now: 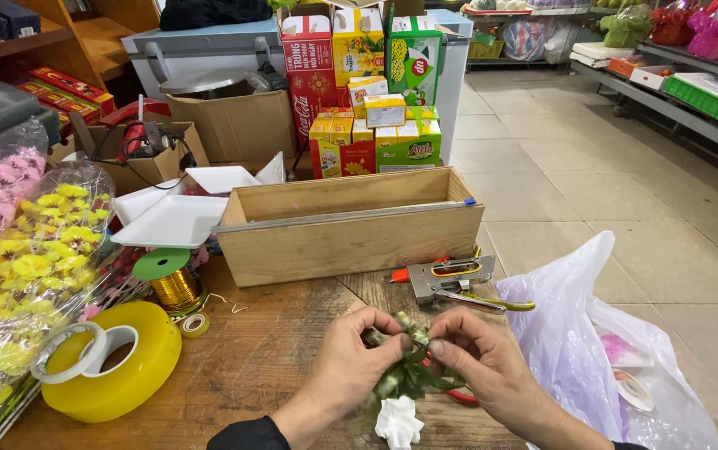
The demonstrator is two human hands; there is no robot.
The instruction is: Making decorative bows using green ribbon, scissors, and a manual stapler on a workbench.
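- The left hand (349, 354) and the right hand (477, 360) meet low over the wooden worktable (275, 350), fingertips pinched together on the green stem of an artificial flower (405, 375); both are closed on it, thumb against forefinger, a grip suited to fine twisting or wrapping.
- The flower's white bloom (399, 422) hangs down toward the person, just under the hands, so the stem end faces up where the fingers can work it.
- Something red lies on the table under the right hand, mostly hidden; I cannot tell what it is.
- A metal staple gun (450, 279) with yellow trim lies just beyond the hands, within easy reach, beside a long open wooden box (350, 229).
- To the left, a big yellow roll of clear tape (117, 367) with a smaller white tape ring (71, 350) resting on it, and a spool of gold wire (174, 283) with a green cap, stand close together like binding supplies kept to hand.
- Wrapped bunches of yellow artificial flowers (30, 267) lie along the left edge, stock for the work.
- A translucent plastic bag (592, 350) sags open off the right of the table.
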